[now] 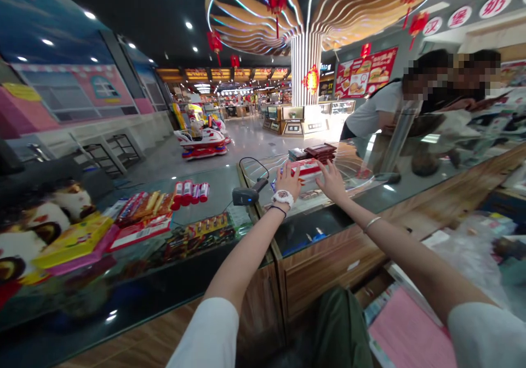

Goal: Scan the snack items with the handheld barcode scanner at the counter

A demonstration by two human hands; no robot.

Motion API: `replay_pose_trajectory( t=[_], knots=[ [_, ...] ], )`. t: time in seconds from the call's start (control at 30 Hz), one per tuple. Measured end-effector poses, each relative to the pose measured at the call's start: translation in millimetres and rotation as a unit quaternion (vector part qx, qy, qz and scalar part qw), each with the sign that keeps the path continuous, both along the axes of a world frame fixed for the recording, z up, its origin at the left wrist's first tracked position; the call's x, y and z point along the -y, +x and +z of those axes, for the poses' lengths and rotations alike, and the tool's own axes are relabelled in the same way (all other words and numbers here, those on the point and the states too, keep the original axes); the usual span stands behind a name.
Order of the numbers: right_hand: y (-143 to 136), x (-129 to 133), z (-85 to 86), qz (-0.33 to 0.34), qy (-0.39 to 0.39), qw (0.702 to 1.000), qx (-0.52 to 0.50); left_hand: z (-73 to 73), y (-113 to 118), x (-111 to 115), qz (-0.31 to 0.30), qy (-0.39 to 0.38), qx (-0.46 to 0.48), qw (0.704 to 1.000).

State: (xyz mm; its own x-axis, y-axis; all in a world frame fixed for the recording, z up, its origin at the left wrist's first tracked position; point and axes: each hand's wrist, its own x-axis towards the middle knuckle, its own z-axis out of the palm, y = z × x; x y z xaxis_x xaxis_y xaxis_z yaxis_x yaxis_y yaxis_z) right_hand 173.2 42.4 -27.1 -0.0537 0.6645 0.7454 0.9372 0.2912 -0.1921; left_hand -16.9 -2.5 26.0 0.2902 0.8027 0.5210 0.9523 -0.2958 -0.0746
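A red and white package [304, 166] lies on the glass counter, between my two hands. At its left end is my left hand [289, 180], fingers stretched and spread, with a white watch on the wrist. My right hand [331, 181] reaches to the package's right end, its fingers also apart. Whether the fingertips press on the package I cannot tell. Just behind it sits a stack of dark brown packets [321, 152]. A black barcode scanner [246, 195] rests on the counter left of my left hand.
Red tubes [191, 192], snack packs [143, 206] and a yellow box [76, 240] lie along the left counter. A post [400, 137] stands on the glass at right, with two people beyond it. An open drawer with pink paper [411, 327] is below my right arm.
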Motion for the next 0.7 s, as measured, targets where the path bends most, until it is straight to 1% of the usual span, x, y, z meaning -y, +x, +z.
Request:
replay_pose_trajectory(
  t=[0.07, 0.2, 0.33, 0.53, 0.7],
  knots=[
    [-1, -8, -2.7, -0.005, -0.009, 1.000, -0.026, -2.3, 2, -6, 0.013, 0.000, 0.015, 1.000],
    [-2, -23, -5.9, 0.010, -0.021, 0.999, -0.048, -9.8, 1, -14, 0.033, -0.001, 0.047, 0.998],
    [-2, -33, -7.2, 0.032, -0.031, 0.998, -0.047, -14.3, -2, -16, 0.026, -0.010, 0.047, 0.999],
    [1, -37, -6.1, 0.081, -0.029, 0.995, -0.059, -9.5, -1, -11, 0.028, -0.038, 0.043, 0.998],
    [2, -36, -4.5, 0.094, -0.018, 0.993, -0.073, -7.2, 1, -9, 0.027, -0.054, 0.048, 0.997]
  ],
)
